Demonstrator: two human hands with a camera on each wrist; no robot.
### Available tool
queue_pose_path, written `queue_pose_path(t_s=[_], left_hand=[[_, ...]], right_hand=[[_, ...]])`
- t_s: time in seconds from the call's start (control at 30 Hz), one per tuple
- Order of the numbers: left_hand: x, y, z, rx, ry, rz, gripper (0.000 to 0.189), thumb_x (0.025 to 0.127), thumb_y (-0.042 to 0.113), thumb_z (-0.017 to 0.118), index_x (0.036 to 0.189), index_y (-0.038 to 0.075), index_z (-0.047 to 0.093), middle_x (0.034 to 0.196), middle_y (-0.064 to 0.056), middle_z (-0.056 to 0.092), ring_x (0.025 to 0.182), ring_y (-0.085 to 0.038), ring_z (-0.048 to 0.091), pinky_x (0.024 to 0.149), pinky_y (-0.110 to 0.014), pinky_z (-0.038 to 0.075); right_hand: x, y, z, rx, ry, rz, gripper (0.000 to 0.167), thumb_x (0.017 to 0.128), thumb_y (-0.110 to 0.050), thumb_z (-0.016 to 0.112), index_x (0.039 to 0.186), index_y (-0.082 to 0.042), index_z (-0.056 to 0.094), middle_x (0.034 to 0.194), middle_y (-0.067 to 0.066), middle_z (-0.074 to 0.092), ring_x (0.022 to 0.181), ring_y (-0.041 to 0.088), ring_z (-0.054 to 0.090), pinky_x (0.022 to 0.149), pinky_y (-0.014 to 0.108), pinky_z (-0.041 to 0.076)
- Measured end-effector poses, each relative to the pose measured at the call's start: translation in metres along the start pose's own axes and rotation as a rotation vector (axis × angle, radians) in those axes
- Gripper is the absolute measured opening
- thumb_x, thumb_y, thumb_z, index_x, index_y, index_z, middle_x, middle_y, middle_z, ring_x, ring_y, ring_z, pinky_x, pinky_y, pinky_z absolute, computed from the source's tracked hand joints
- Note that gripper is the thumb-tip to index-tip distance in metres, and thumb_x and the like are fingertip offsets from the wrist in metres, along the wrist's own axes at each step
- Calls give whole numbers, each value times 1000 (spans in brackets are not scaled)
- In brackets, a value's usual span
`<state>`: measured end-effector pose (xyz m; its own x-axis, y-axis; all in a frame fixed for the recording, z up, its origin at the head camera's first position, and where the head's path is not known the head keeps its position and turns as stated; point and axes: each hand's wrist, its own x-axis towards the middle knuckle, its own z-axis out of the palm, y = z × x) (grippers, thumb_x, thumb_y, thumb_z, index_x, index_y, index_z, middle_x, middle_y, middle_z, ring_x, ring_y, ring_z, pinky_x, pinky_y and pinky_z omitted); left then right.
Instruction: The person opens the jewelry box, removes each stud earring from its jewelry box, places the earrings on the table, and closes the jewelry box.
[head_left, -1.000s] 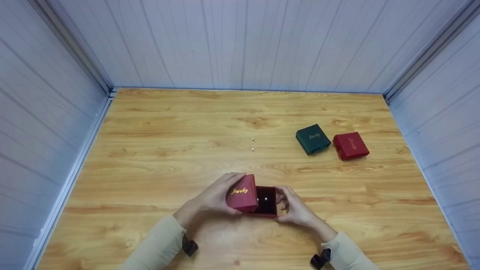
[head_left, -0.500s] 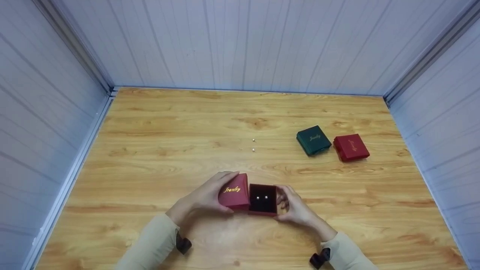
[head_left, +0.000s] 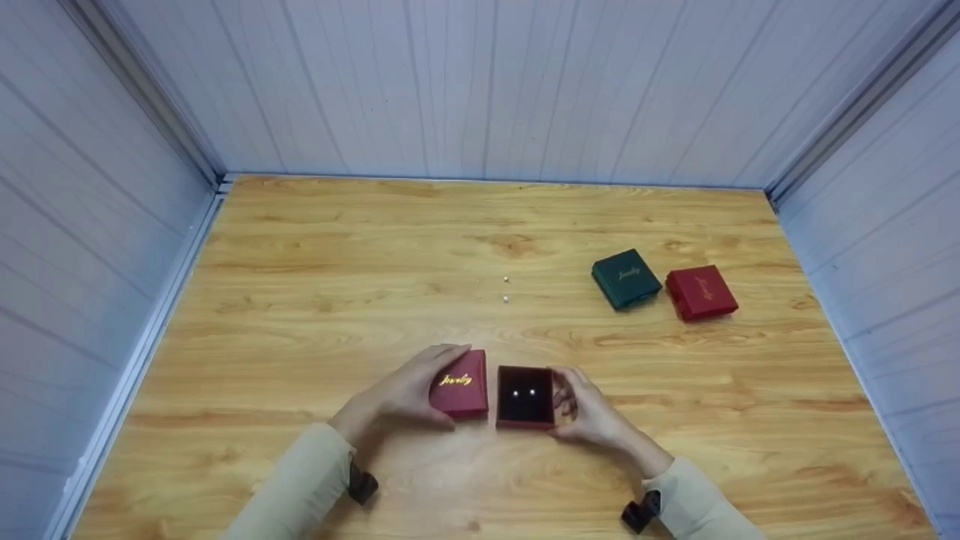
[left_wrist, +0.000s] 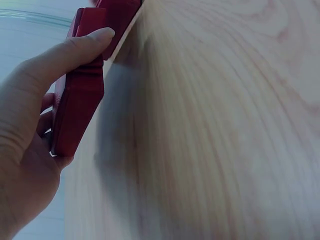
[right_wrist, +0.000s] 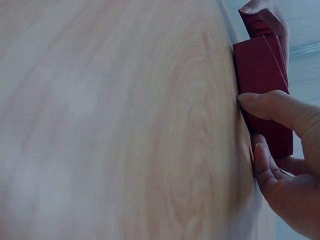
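Note:
In the head view my left hand (head_left: pixel 409 388) grips a red box lid (head_left: pixel 461 384) with gold "Jewelry" lettering, thumb on the near edge and fingers on the far edge. Just right of it, across a narrow gap, sits the red box base (head_left: pixel 525 427), its dark insert (head_left: pixel 523 412) facing up. A pair of small shiny stud earrings (head_left: pixel 523 393) shows in the insert. My right hand (head_left: pixel 589 412) holds the base by its right side. The left wrist view shows the lid (left_wrist: pixel 82 95) between thumb and fingers; the right wrist view shows the thumb against the base (right_wrist: pixel 262 75).
A green jewelry box (head_left: pixel 627 279) and a second red jewelry box (head_left: pixel 703 292), both with lids on, stand at the right on the wooden table (head_left: pixel 337 247). Two tiny studs (head_left: pixel 506 299) lie beyond the hands, with faint specks left of them. Pale panel walls surround the table.
My left hand has drawn the lid leftward off the base, uncovering the insert and both earrings. My right hand has stayed at the base.

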<state>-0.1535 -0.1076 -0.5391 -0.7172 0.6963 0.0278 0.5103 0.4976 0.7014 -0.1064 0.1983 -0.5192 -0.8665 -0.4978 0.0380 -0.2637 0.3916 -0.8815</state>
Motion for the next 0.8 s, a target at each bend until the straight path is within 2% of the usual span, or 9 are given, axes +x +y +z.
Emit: queue_pose_path(t_s=[0.37, 0.57, 0.67, 0.8], left_hand=[[-1, -7, 3, 76, -30, 30, 109, 53, 35, 83, 140, 8, 23, 135, -9, 34, 123, -21, 29, 101, -37, 24], [-1, -9, 4, 107, -45, 22, 108, 53, 34, 83, 140, 7, 24, 134, -10, 34, 124, -23, 29, 101, -38, 24], [-1, -10, 4, 116, -48, 18, 109, 53, 35, 83, 139, 7, 24, 134, -10, 34, 124, -23, 29, 101, -38, 25], [-1, -10, 4, 129, -54, 15, 110, 52, 36, 83, 140, 7, 24, 135, -10, 33, 124, -23, 28, 101, -37, 24]], right_hand=[[-1, 4, 0, 33, -11, 6, 80, 57, 14, 73, 123, 18, 28, 97, 26, 43, 76, 38, 49, 62, 37, 47], [-2, 6, 0, 32, -19, -12, 79, 58, 13, 73, 123, 18, 28, 94, 28, 45, 74, 38, 49, 61, 37, 47], [-2, 13, 0, 34, -24, -28, 80, 59, 12, 74, 123, 17, 28, 97, 27, 43, 75, 37, 48, 61, 37, 46], [-1, 31, 2, 34, -25, -23, 82, 59, 7, 76, 126, 12, 29, 102, 19, 41, 78, 28, 49, 62, 31, 47]])
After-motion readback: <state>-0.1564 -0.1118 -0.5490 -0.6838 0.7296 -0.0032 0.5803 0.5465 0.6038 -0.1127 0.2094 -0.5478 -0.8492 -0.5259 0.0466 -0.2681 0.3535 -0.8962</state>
